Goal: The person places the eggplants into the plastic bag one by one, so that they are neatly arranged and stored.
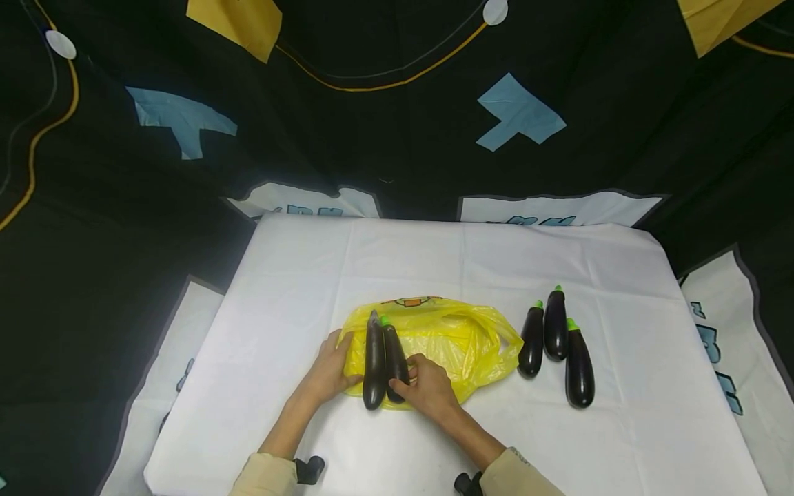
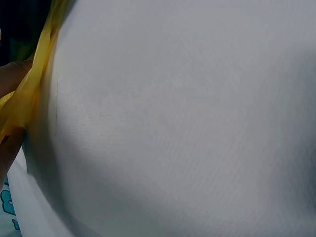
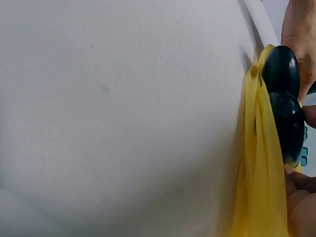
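Two dark purple eggplants lie side by side on the left part of a crumpled yellow plastic bag (image 1: 443, 344). The left eggplant (image 1: 375, 362) is nearest my left hand (image 1: 329, 368), whose thumb and fingers are spread at the bag's left edge. In the left wrist view, yellow plastic (image 2: 37, 89) shows between those fingers. My right hand (image 1: 428, 386) grips the right eggplant (image 1: 395, 362) near its rounded lower end, thumb on top and fingers at its right side. The right wrist view shows both rounded ends, with the held eggplant (image 3: 287, 126) between thumb and fingers.
To the right of the bag, three more eggplants (image 1: 555, 324) with green stem ends lie close together on the white-covered table (image 1: 409, 255). Black cloth (image 1: 372, 151) with yellow and blue patches hangs behind the table.
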The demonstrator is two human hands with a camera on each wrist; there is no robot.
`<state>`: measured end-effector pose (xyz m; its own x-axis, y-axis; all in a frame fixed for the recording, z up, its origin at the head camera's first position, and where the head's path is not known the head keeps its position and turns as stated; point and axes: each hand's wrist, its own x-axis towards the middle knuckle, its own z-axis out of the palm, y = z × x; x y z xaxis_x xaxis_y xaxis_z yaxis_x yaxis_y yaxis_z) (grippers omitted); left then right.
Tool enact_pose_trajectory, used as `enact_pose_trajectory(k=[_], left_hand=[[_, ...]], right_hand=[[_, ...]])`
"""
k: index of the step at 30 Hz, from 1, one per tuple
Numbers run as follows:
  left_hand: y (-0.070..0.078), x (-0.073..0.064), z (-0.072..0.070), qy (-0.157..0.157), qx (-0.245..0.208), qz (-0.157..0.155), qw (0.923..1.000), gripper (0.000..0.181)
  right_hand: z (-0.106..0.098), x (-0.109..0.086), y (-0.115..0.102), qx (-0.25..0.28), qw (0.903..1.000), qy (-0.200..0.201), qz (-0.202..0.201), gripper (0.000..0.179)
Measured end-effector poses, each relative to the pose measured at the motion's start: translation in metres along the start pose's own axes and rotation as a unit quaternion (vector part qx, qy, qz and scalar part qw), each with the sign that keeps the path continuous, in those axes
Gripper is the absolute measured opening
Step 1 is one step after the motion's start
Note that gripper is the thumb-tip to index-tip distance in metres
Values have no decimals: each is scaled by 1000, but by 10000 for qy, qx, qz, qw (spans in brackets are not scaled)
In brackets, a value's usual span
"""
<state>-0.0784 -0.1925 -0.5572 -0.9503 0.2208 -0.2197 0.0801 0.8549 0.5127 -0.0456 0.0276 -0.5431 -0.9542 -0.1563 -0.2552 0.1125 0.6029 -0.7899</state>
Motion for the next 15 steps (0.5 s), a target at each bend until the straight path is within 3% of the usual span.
enact_pose_trajectory(k=[15], left_hand=[[2,-1,0,10,36,-30,10000,92]], right_hand=[[-2,-1,1,87,10000,30,-8,51]])
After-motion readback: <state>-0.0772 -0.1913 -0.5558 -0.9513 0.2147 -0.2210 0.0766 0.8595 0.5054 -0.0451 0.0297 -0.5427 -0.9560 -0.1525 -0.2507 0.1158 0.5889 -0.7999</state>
